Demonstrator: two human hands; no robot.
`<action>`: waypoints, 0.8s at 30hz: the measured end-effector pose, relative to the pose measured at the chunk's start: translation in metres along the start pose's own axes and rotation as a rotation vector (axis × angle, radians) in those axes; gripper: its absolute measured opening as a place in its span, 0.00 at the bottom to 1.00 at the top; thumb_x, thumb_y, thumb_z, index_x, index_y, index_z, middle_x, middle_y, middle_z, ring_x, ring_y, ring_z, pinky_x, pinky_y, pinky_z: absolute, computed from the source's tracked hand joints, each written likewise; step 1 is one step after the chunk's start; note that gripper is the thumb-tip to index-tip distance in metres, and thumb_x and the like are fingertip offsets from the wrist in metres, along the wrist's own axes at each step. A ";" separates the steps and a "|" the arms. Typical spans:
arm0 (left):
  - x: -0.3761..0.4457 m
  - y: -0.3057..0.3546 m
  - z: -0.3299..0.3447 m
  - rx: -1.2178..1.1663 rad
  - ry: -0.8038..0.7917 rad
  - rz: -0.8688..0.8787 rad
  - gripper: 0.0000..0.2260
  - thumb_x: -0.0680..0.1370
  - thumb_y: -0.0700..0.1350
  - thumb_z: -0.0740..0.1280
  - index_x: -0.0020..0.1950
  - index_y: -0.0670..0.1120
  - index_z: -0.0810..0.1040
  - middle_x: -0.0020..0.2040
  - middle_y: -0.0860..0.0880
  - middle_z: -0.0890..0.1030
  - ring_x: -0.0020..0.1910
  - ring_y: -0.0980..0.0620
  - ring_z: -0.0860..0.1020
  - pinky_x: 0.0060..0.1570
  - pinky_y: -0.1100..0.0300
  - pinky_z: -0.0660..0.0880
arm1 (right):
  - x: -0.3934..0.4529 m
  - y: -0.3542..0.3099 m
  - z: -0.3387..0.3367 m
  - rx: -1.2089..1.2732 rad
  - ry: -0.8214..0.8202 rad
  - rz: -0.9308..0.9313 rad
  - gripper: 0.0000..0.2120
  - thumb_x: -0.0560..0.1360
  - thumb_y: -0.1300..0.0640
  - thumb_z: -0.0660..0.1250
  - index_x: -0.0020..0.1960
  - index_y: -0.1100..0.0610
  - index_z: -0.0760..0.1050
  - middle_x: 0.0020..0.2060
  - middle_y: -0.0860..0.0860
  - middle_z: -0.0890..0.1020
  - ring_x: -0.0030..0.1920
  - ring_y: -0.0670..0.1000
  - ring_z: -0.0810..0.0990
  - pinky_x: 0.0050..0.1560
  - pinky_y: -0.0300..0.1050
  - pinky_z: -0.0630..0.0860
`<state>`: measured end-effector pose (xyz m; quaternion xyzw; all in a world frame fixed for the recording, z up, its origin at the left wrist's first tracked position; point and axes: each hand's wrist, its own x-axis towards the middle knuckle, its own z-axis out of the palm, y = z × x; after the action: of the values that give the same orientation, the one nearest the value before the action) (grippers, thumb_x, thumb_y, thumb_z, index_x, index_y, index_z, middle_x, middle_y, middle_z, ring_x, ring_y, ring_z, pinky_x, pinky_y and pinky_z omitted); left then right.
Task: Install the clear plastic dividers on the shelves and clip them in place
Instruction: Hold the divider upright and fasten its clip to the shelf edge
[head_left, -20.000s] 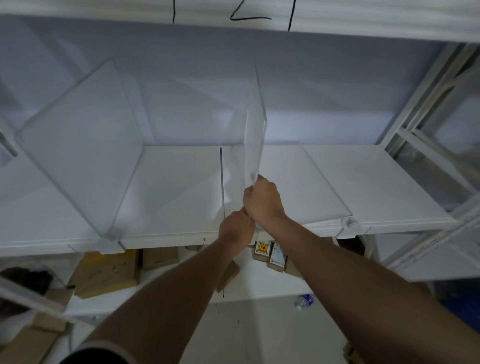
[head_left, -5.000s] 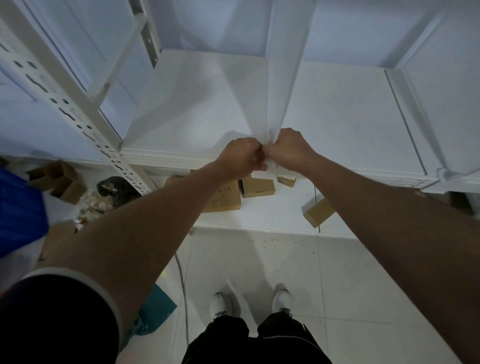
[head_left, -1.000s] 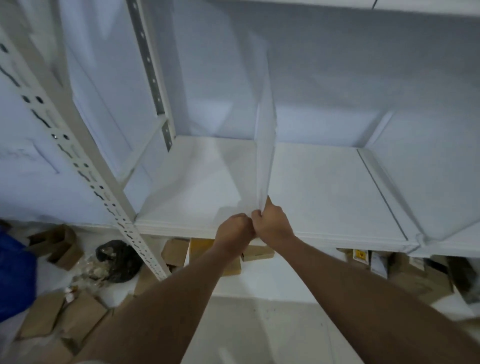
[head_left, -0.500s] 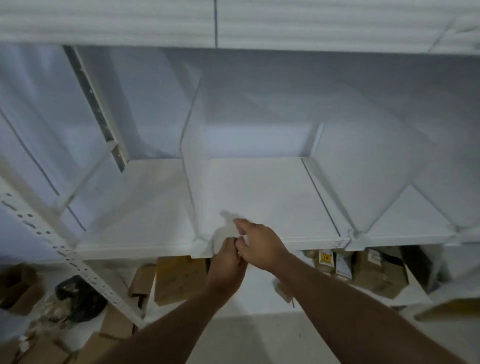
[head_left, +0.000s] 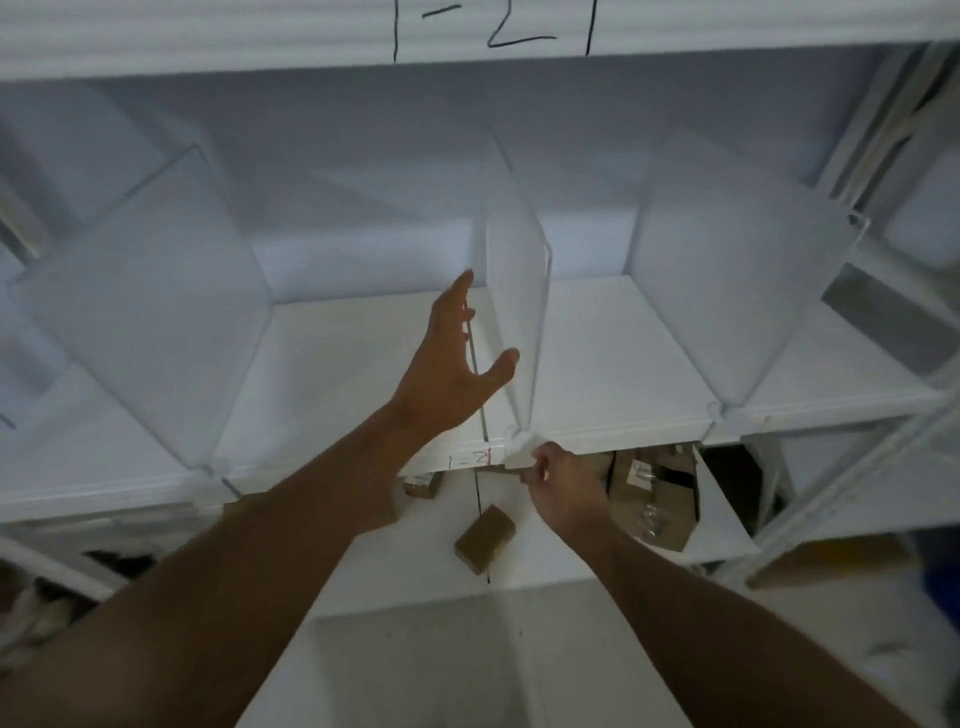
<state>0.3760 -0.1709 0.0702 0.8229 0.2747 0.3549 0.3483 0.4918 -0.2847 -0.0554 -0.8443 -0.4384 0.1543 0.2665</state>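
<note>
Three clear plastic dividers stand upright on the white shelf (head_left: 613, 410): a left divider (head_left: 156, 306), a middle divider (head_left: 517, 312) and a right divider (head_left: 727, 291). My left hand (head_left: 452, 364) is spread open just left of the middle divider, thumb close to its face. My right hand (head_left: 563, 488) pinches the clear clip (head_left: 522, 449) at the foot of the middle divider, on the shelf's front edge. Clips also sit at the feet of the left divider and the right divider.
The shelf above (head_left: 467, 31) carries black hand-written marks. Below, a lower shelf (head_left: 519, 566) holds a small cardboard box (head_left: 485, 538) and several larger cartons (head_left: 649, 493). A white metal upright (head_left: 857, 467) frames the right side. Tiled floor lies beneath.
The view swung right to the middle divider. My left hand left the clip and opened beside the divider; my right hand now pinches this divider's clip.
</note>
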 end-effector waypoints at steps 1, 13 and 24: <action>0.012 0.010 -0.002 0.008 0.009 0.069 0.39 0.73 0.50 0.71 0.77 0.49 0.50 0.76 0.49 0.57 0.71 0.52 0.65 0.68 0.56 0.68 | 0.005 0.006 -0.002 0.040 0.010 0.036 0.13 0.77 0.56 0.61 0.60 0.57 0.75 0.53 0.54 0.82 0.53 0.56 0.81 0.54 0.51 0.79; 0.093 0.019 0.013 0.211 -0.152 0.353 0.17 0.75 0.47 0.69 0.61 0.46 0.70 0.78 0.46 0.56 0.73 0.48 0.64 0.67 0.60 0.66 | 0.047 0.015 0.006 -0.025 0.000 -0.096 0.13 0.78 0.58 0.60 0.61 0.57 0.75 0.57 0.53 0.79 0.55 0.54 0.77 0.62 0.50 0.70; 0.092 0.017 0.030 0.196 -0.024 0.349 0.16 0.71 0.36 0.65 0.58 0.41 0.69 0.76 0.41 0.58 0.73 0.48 0.63 0.60 0.56 0.75 | 0.072 0.040 -0.004 -0.002 -0.121 -0.358 0.08 0.79 0.58 0.63 0.54 0.61 0.76 0.53 0.52 0.79 0.53 0.52 0.75 0.60 0.43 0.68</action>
<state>0.4582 -0.1283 0.1045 0.8922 0.1569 0.3718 0.2029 0.5605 -0.2453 -0.0775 -0.7423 -0.5971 0.1546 0.2620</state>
